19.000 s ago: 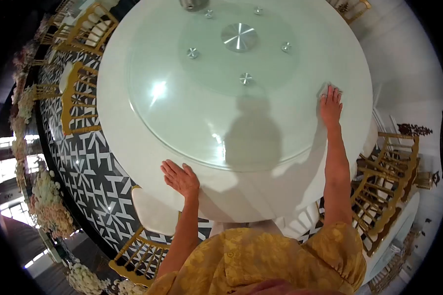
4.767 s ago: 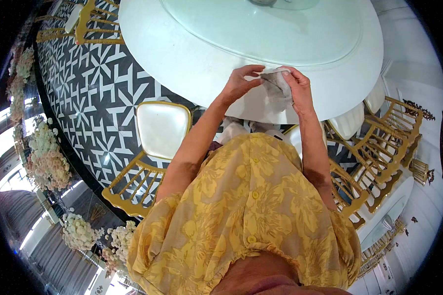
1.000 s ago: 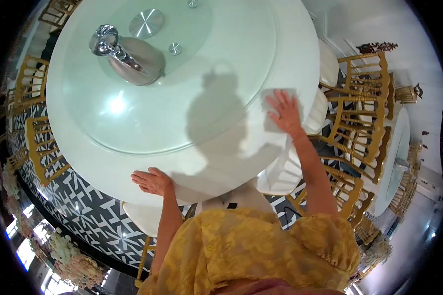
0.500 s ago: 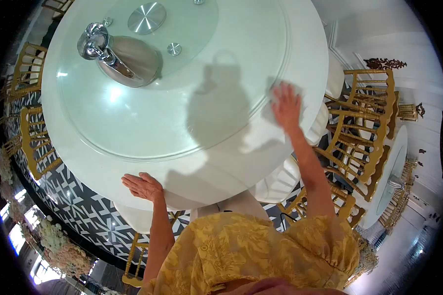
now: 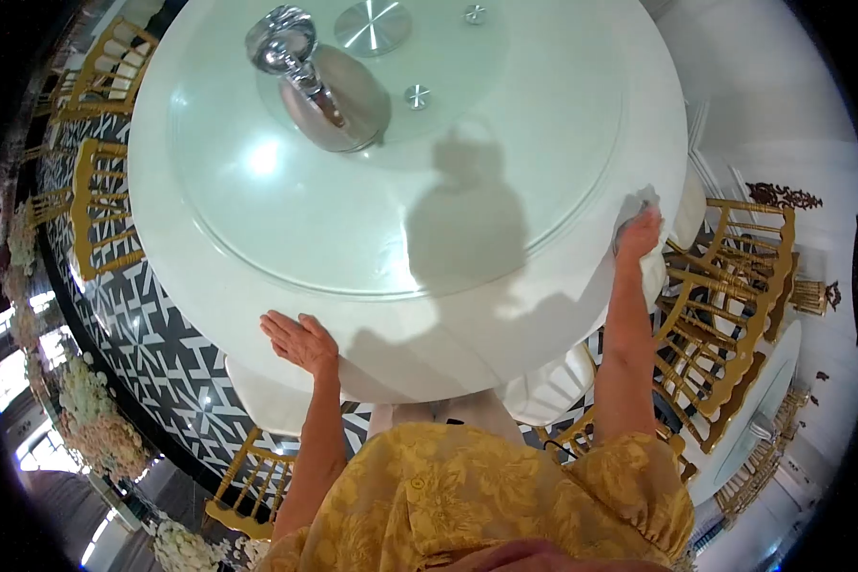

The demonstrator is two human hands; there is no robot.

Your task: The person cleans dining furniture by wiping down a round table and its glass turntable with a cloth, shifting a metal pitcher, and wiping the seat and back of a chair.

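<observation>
A round white table (image 5: 238, 315) carries a large glass turntable (image 5: 343, 229). My left hand (image 5: 300, 343) lies flat on the table's near left rim, its fingers stretched out and holding nothing. At the right rim, beyond the glass, my right hand (image 5: 641, 234) is over the white surface with its fingers drawn together. A pale bit shows at those fingertips, too small to make out. A metal jug (image 5: 343, 105) with a shiny handle and lid stands on the glass, away from both hands.
Round metal discs, one large (image 5: 373, 27) and some small (image 5: 417, 96), show in the glass. Gold chairs (image 5: 734, 305) with white seats crowd the right side; another gold chair (image 5: 105, 210) stands left. A second round table (image 5: 748, 429) is at right. Flowers (image 5: 105, 434) line the lower left.
My right hand has moved right and toward me along the rim, and its spread fingers have drawn together. The left hand stays flat on the near edge. The whole view has shifted.
</observation>
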